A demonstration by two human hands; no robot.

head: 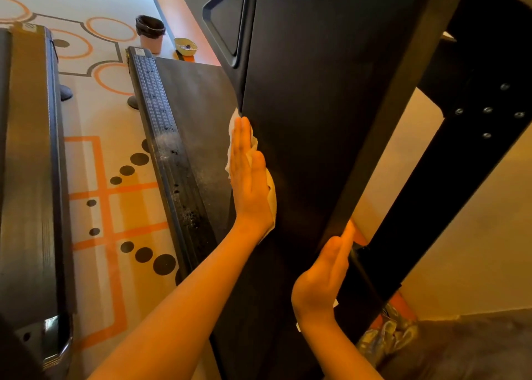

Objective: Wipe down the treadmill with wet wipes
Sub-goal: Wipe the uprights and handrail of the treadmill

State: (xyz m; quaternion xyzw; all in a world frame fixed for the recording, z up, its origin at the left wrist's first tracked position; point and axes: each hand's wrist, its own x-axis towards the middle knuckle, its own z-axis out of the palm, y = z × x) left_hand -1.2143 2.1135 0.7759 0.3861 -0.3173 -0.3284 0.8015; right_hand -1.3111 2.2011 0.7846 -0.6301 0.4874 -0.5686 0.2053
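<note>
the left hand [247, 178], fingers straight, presses a wet wipe [271, 197] flat on the treadmill's upright panel [316, 106]. the right hand [322, 276] lies open against its edge. the wipe looks soft, limp and light, so it is best pinned under the palm.

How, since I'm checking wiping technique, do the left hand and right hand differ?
The left hand presses a white wipe flat on the treadmill's upright panel; whether the right hand has one, I cannot tell. The left hand sits higher, at the panel's left edge; the right hand lower, at its right edge. Both have straight fingers.
</note>
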